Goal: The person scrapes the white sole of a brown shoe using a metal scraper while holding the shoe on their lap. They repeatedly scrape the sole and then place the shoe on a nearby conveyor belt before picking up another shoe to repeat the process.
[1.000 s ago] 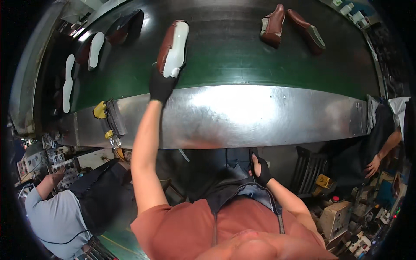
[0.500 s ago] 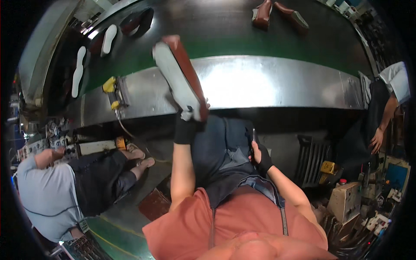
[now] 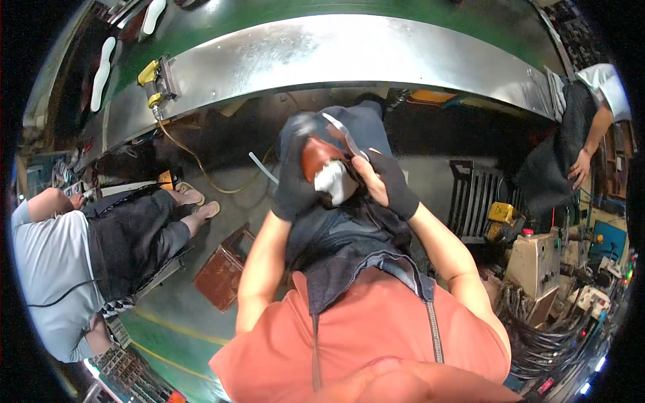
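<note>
In front of my lap I hold a brown leather shoe (image 3: 318, 156), its near end covered by something white (image 3: 334, 183). My left hand (image 3: 295, 176), in a black fingerless glove, is closed around the shoe's left side; its fingertips are blurred. Gloved in the same way, my right hand (image 3: 388, 183) grips a slim, curved metal hand tool (image 3: 346, 136) with a shiny tip. The tool lies along the shoe's right side; whether it touches the leather I cannot tell. The shoe's underside is mostly hidden.
A metal-edged bench (image 3: 349, 50) crosses ahead, bearing a yellow-black air tool (image 3: 153, 84) with a hose, and white soles (image 3: 102, 74). One person (image 3: 64, 269) sits at left; another (image 3: 571, 141) is at right. A brown box (image 3: 225, 269) and machinery (image 3: 534, 258) stand nearby.
My left hand has brought the shoe back from the bench edge to my lap. My right hand has moved up and inward with the tool, now beside the shoe. The view has shifted.
</note>
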Demonstrator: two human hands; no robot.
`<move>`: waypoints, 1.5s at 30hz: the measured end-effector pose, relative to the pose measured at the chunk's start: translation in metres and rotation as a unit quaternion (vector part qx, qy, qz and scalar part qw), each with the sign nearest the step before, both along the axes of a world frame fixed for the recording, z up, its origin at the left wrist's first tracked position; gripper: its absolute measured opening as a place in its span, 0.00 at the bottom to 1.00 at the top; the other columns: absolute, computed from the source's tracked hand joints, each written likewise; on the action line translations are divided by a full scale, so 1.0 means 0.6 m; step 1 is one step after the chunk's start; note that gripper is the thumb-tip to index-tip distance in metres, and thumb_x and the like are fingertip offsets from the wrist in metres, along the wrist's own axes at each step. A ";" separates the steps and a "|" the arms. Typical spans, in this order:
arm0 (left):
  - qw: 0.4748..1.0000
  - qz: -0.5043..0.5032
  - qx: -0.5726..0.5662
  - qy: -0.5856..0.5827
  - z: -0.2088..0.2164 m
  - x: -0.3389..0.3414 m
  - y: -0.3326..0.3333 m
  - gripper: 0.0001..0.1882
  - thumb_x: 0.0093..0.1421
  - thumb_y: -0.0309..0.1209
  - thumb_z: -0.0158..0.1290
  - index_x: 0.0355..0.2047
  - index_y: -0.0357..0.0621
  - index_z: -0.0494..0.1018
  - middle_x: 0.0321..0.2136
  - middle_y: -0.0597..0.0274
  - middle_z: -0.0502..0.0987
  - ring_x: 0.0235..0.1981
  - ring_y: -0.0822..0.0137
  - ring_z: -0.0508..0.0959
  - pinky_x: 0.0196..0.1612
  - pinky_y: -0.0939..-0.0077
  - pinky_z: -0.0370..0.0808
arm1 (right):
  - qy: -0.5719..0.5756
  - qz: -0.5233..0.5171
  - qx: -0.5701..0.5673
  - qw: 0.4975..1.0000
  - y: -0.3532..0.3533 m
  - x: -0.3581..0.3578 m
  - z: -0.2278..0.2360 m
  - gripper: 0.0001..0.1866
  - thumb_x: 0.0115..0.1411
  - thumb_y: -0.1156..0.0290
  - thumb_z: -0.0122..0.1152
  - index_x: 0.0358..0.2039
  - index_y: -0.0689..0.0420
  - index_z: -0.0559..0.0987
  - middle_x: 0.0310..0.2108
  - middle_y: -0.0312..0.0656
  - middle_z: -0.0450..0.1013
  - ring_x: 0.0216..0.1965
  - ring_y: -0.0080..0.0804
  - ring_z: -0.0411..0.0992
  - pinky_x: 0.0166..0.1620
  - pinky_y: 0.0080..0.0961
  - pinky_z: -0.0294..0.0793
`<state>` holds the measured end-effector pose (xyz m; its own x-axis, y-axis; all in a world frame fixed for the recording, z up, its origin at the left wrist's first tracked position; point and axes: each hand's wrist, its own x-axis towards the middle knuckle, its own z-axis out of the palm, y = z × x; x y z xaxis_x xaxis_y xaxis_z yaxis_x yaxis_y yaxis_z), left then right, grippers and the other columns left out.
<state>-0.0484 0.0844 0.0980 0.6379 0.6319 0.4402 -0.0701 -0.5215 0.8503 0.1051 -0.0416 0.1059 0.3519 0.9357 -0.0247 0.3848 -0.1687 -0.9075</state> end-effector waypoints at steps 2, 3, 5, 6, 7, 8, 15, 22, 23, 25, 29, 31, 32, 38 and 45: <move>0.997 -0.029 0.058 0.046 -0.017 0.014 0.042 0.25 0.45 0.32 0.62 0.45 0.41 0.71 0.47 0.53 0.71 0.52 0.54 0.69 0.56 0.62 0.63 | 0.030 -0.019 -0.023 0.999 0.001 0.004 -0.012 0.21 0.64 0.57 0.45 0.27 0.63 0.73 0.22 0.53 0.67 0.25 0.42 0.67 0.30 0.33 0.65; 0.996 -0.047 0.049 0.062 -0.015 0.023 0.062 0.21 0.44 0.31 0.61 0.42 0.42 0.74 0.46 0.54 0.72 0.51 0.53 0.69 0.54 0.63 0.64 | 0.054 -0.031 -0.048 0.997 0.007 0.008 0.024 0.22 0.64 0.56 0.44 0.29 0.64 0.74 0.22 0.52 0.69 0.25 0.39 0.69 0.31 0.31 0.66; 0.995 -0.034 0.058 0.075 -0.008 0.040 0.084 0.18 0.48 0.30 0.57 0.40 0.39 0.74 0.40 0.52 0.76 0.46 0.54 0.74 0.51 0.64 0.68 | 0.085 -0.036 -0.030 0.995 -0.006 0.012 0.014 0.23 0.66 0.53 0.42 0.29 0.60 0.74 0.23 0.32 0.67 0.25 0.19 0.63 0.29 0.20 0.65; 0.996 -0.039 0.059 0.063 -0.019 0.055 0.099 0.16 0.51 0.31 0.55 0.39 0.38 0.74 0.39 0.52 0.76 0.45 0.55 0.75 0.50 0.66 0.69 | 0.105 -0.032 -0.044 0.993 -0.013 0.011 0.011 0.23 0.66 0.53 0.42 0.30 0.61 0.75 0.23 0.35 0.69 0.25 0.23 0.65 0.30 0.22 0.66; 0.996 -0.044 0.059 0.050 -0.028 0.068 0.112 0.14 0.53 0.31 0.53 0.39 0.38 0.74 0.38 0.51 0.77 0.43 0.57 0.76 0.49 0.67 0.70 | 0.125 -0.028 -0.058 0.990 -0.021 0.009 0.009 0.24 0.66 0.53 0.42 0.30 0.62 0.76 0.22 0.39 0.71 0.25 0.26 0.67 0.30 0.25 0.67; 0.997 -0.050 -0.037 0.046 -0.029 0.086 0.110 0.12 0.59 0.31 0.49 0.39 0.38 0.74 0.38 0.53 0.78 0.43 0.61 0.77 0.47 0.70 0.70 | 0.145 -0.029 -0.073 0.986 -0.029 0.010 0.001 0.24 0.66 0.53 0.42 0.31 0.63 0.76 0.22 0.42 0.72 0.25 0.30 0.69 0.31 0.28 0.69; 0.945 -0.171 -0.278 0.002 -0.147 0.141 0.190 0.26 0.65 0.49 0.38 0.36 0.38 0.74 0.35 0.58 0.78 0.39 0.66 0.77 0.45 0.71 0.72 | 0.497 0.029 -0.018 0.867 0.012 -0.020 -0.087 0.26 0.67 0.50 0.38 0.48 0.60 0.71 0.41 0.41 0.73 0.42 0.26 0.72 0.46 0.21 0.71; 0.850 -0.242 -0.455 -0.107 -0.125 0.145 0.142 0.36 0.61 0.63 0.33 0.36 0.38 0.72 0.33 0.58 0.76 0.37 0.65 0.76 0.45 0.68 0.72 | 0.762 -0.034 0.009 0.647 -0.017 -0.062 -0.052 0.29 0.68 0.53 0.31 0.58 0.65 0.59 0.54 0.63 0.61 0.55 0.60 0.62 0.58 0.48 0.62; 0.867 -0.230 -0.429 -0.104 -0.115 0.140 0.135 0.36 0.60 0.63 0.33 0.37 0.38 0.71 0.34 0.57 0.76 0.37 0.65 0.76 0.45 0.68 0.72 | 0.783 -0.030 0.018 0.621 -0.019 -0.068 -0.047 0.29 0.68 0.53 0.31 0.58 0.65 0.59 0.55 0.64 0.60 0.55 0.60 0.62 0.58 0.50 0.62; 0.899 -0.206 -0.375 -0.094 -0.077 0.131 0.112 0.36 0.59 0.64 0.34 0.38 0.38 0.70 0.34 0.57 0.75 0.37 0.65 0.75 0.45 0.69 0.72 | 0.773 -0.029 0.015 0.633 -0.020 -0.068 -0.032 0.29 0.67 0.51 0.31 0.56 0.65 0.61 0.54 0.65 0.61 0.54 0.61 0.63 0.58 0.50 0.61; 0.886 -0.202 -0.400 -0.121 -0.067 0.119 0.108 0.31 0.62 0.59 0.36 0.39 0.39 0.68 0.34 0.56 0.74 0.36 0.64 0.75 0.44 0.69 0.72 | 0.824 -0.004 -0.026 0.567 -0.011 -0.048 -0.012 0.28 0.66 0.48 0.34 0.49 0.62 0.68 0.39 0.57 0.70 0.42 0.50 0.71 0.46 0.42 0.70; 0.851 -0.210 -0.456 -0.153 -0.072 0.125 0.112 0.32 0.62 0.59 0.37 0.38 0.38 0.69 0.33 0.55 0.75 0.36 0.63 0.75 0.43 0.69 0.73 | 0.889 0.112 0.001 0.444 -0.021 -0.024 -0.051 0.26 0.66 0.48 0.35 0.44 0.59 0.70 0.29 0.51 0.72 0.34 0.43 0.72 0.37 0.35 0.72; 0.852 -0.202 -0.455 -0.162 -0.073 0.124 0.113 0.32 0.62 0.59 0.37 0.38 0.38 0.69 0.33 0.55 0.75 0.36 0.63 0.75 0.43 0.69 0.73 | 0.784 0.015 -0.088 0.615 -0.019 -0.019 -0.006 0.25 0.66 0.47 0.36 0.37 0.57 0.72 0.19 0.42 0.66 0.23 0.32 0.65 0.25 0.27 0.65; 0.825 -0.165 -0.513 -0.169 -0.112 0.125 0.154 0.32 0.62 0.58 0.37 0.35 0.37 0.72 0.35 0.49 0.76 0.35 0.59 0.77 0.42 0.62 0.75 | -0.032 -0.114 0.109 0.987 0.046 -0.088 -0.097 0.14 0.65 0.67 0.39 0.31 0.63 0.71 0.22 0.51 0.69 0.25 0.49 0.67 0.30 0.36 0.67; 0.936 -0.113 -0.329 -0.060 -0.003 0.019 0.034 0.21 0.63 0.42 0.42 0.49 0.40 0.61 0.45 0.52 0.70 0.49 0.60 0.71 0.55 0.62 0.66 | -0.114 0.127 0.037 0.985 -0.083 -0.043 -0.096 0.12 0.52 0.68 0.59 0.35 0.61 0.73 0.34 0.51 0.70 0.36 0.51 0.69 0.41 0.39 0.69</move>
<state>-0.0370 0.1046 0.0962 0.7588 0.6464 0.0801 -0.2303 0.1512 0.9613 0.0793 -0.0914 0.0486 0.0942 0.9906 0.0991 0.6015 0.0227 -0.7986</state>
